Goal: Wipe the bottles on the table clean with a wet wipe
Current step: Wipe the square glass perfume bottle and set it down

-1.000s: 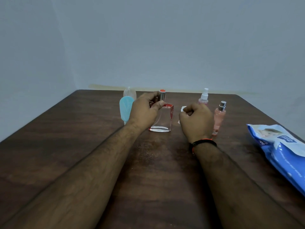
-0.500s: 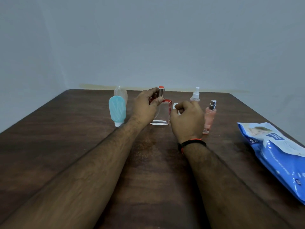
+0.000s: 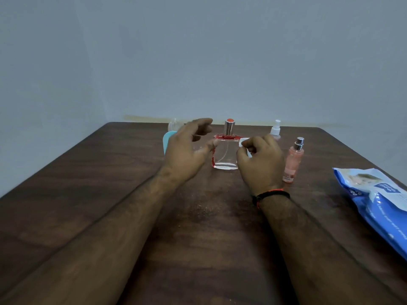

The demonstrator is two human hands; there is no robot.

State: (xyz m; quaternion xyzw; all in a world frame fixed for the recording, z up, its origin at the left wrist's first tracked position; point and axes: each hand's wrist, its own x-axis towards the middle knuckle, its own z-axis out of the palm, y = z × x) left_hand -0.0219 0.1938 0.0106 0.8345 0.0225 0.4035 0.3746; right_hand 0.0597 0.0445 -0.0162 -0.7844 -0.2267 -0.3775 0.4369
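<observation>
A: How far along does the wiping look?

B: Partway, I'd guess. The right hand [image 3: 259,160] is closed on a small folded wet wipe [image 3: 244,143], held just beside the shoulder of the perfume bottle [image 3: 225,154], which stands upright mid-table. The left hand [image 3: 189,148] has its fingers spread, thumb near or just touching the bottle's left edge; I can't say which, but it grips nothing.

A: So which bottles are clean?

B: Can't tell — nothing shows it. The pink spray bottle [image 3: 293,161] stands to the right of the right hand, the white spray bottle [image 3: 275,129] behind it, and a light blue bottle [image 3: 167,139] is half hidden behind the left hand, with a clear one [image 3: 174,125] behind that.

A: Anything in them?

B: The perfume bottle looks clear, almost empty apart from a thin tube inside. The pink one seems full of pink liquid. The rest are too hidden or too small to judge.

A: And more wipes?

B: The blue wipe pack [image 3: 378,203] lies at the table's [image 3: 88,194] right edge — well apart from the bottles.
</observation>
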